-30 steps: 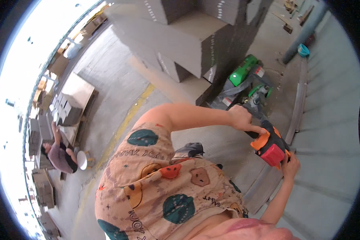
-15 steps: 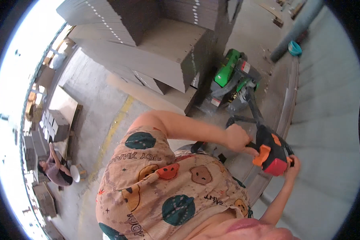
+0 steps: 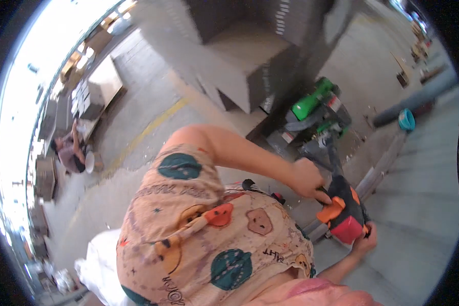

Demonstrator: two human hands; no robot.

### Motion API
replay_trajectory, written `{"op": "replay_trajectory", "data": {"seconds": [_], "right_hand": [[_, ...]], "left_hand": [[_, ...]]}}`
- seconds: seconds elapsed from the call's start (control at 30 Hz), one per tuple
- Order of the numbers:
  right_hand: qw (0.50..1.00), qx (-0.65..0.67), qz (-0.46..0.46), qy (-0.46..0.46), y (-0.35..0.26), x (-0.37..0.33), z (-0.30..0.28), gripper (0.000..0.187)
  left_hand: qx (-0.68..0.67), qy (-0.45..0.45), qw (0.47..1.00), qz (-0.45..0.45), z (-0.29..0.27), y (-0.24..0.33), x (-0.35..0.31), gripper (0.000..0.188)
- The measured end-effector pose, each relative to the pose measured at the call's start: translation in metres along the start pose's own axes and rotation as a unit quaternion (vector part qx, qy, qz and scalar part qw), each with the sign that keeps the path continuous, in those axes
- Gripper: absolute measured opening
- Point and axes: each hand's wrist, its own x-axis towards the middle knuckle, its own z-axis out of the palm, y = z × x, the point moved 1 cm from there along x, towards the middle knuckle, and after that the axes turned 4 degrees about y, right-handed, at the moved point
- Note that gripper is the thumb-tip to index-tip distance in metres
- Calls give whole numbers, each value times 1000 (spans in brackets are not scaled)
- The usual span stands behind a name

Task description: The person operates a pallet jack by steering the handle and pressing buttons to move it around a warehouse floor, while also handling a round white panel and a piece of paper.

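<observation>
My left hand [image 3: 308, 178] is closed around the left grip of a control handle [image 3: 341, 204], black with orange levers and a red end. My right hand [image 3: 364, 238] grips the other side of the same handle, its fingers partly hidden behind it. A dark steering arm [image 3: 333, 155] joins the handle to a green and black pallet truck [image 3: 313, 104]. Just beyond the truck's body rises a tall stack of greyish-brown cardboard [image 3: 229, 61], blurred in part; whatever lies under its load is mostly hidden.
A pale wall [image 3: 418, 204] runs close along my right, with a thick grey pipe [image 3: 413, 104] and a turquoise bowl [image 3: 406, 120] near its base. Far left, another person [image 3: 71, 153] crouches by stacked boxes [image 3: 89, 102]. A white bag [image 3: 104, 262] lies behind my left side.
The whole view has shifted and turned, with the truck and stack now farther right in the picture. A white bag has come into sight at lower left. Both hands keep their hold.
</observation>
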Motion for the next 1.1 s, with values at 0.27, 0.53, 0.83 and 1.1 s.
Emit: {"op": "replay_trajectory", "data": {"seconds": [0.27, 0.53, 0.83, 1.1], "right_hand": [[991, 31, -103, 74, 26, 107, 21, 71], [990, 22, -114, 76, 9, 137, -61, 64], [1000, 10, 11, 12, 83, 57, -383, 65], [973, 197, 97, -67, 302, 182, -636, 39]], "left_hand": [[6, -57, 998, -38, -40, -16, 86, 72], [-126, -327, 931, -106, -116, 64, 104, 89], [-214, -258, 942, -33, -94, 390, 71, 95], [-230, -218, 938, -139, -107, 709, 219, 93]]}}
